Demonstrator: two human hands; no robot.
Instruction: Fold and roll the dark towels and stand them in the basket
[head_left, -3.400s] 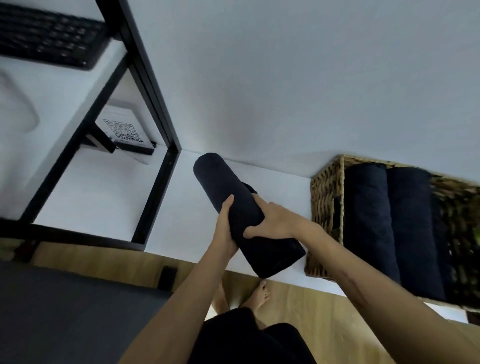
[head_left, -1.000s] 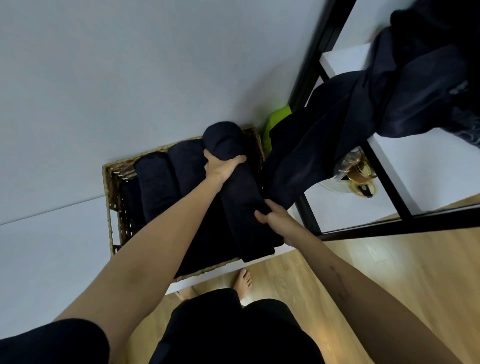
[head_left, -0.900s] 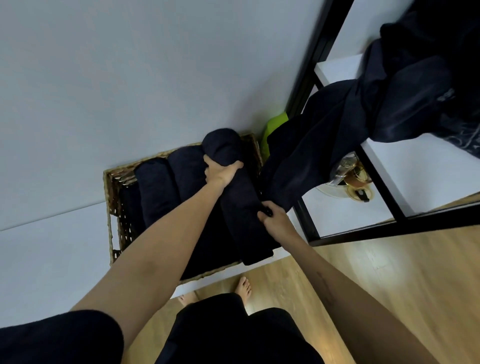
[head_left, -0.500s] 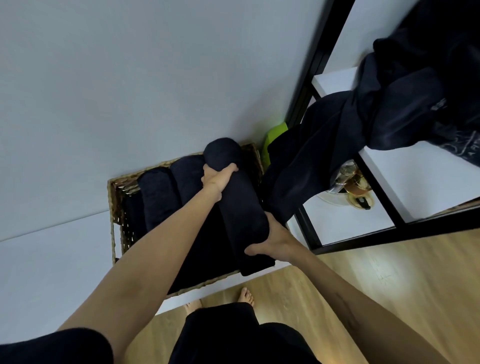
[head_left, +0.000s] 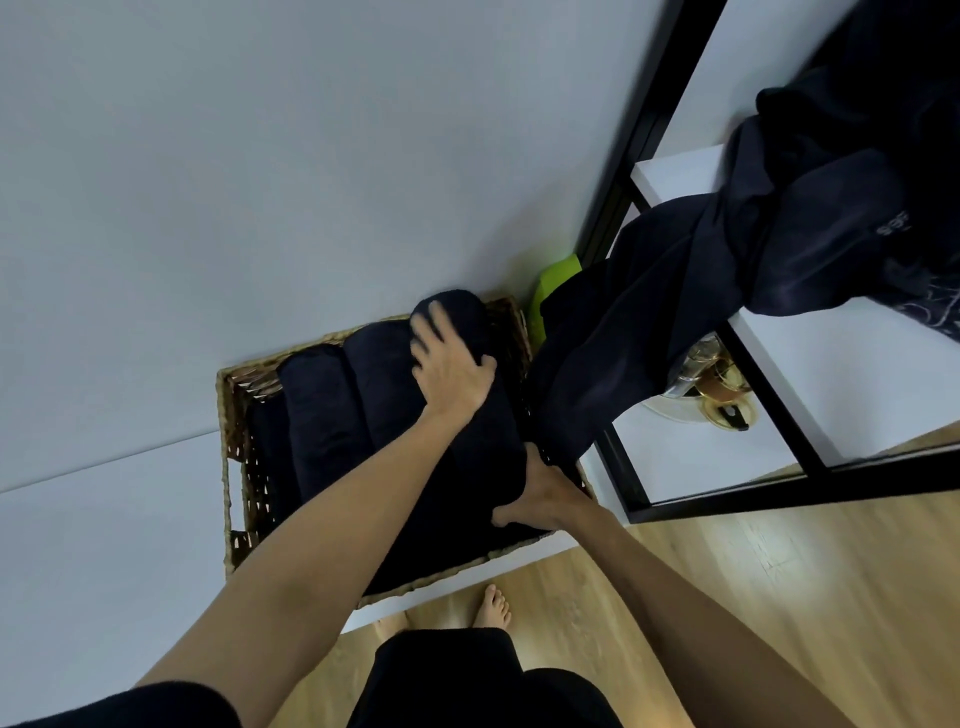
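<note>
Honestly the biggest thing to worry about here is that heap of loose dark fabric spilling off the black-framed shelf on the right, because its lowest fold hangs right against the basket's right edge, and any sideways tug could drag it down into the basket or over the new roll. The wicker basket itself sits on a low white ledge against the wall with two rolled dark towels lying side by side in it, and the third rolled towel is going in on the right, far end poking up above the rim. That slot looks tight to me, so if it gets shoved the roll could loosen or knock its neighbours askew. The left hand lies flat over the top of the roll, fingers spread, more pressing than gripping. The right hand has its grip on the near end, thumb hooked under the edge, right by the hanging cloth, so snagging it seems easy. Small thing: the gold-coloured bits on the lower shelf sit close behind that drape.
</note>
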